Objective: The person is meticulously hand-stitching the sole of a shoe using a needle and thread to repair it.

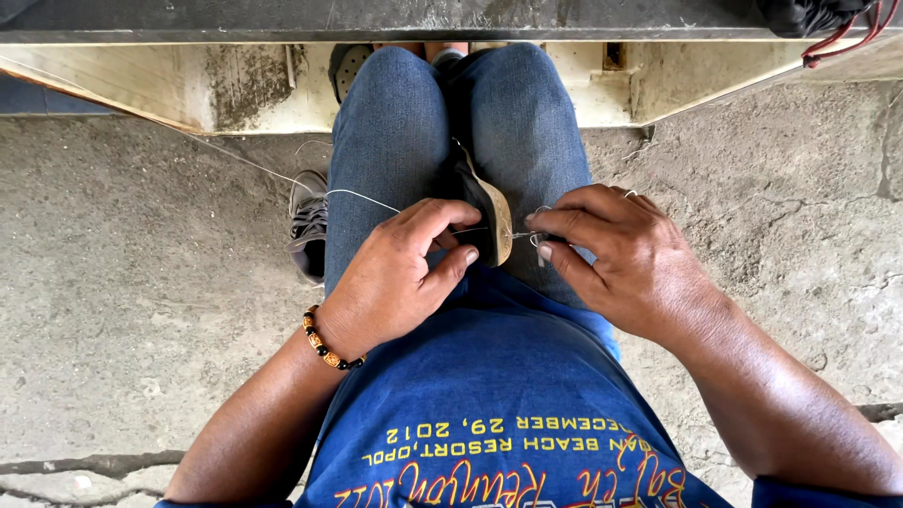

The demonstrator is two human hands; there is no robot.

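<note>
Seated person, view straight down onto the lap; knees in blue jeans point(404, 122) pressed together, blue printed shirt point(499, 395) below. No box, tray or other container in view. A dark shoe point(480, 202) with a pale tan sole edge is wedged upright between the thighs, sole edge facing the right hand. Left hand point(400, 273) lies against the shoe's left side, fingers curled, thumb and forefinger pinched close together near the upper; a thin pale thread point(362, 196) runs from this pinch out to the left, over the thigh and on across the floor. Left grip is clenched on the shoe and the thread, as far as can be seen. A beaded bracelet point(324, 343), black and amber, sits on the left wrist. Right hand point(625, 259) is just beside the sole edge, thumb and forefinger closed tight on a small metal tool, needle or awl point(538, 235), its tip touching the sole; too small to tell which. Another shoe, grey point(308, 226), stands on the cracked concrete floor point(141, 282) beside the left thigh. A worn pale beam point(188, 80) crosses the top.
</note>
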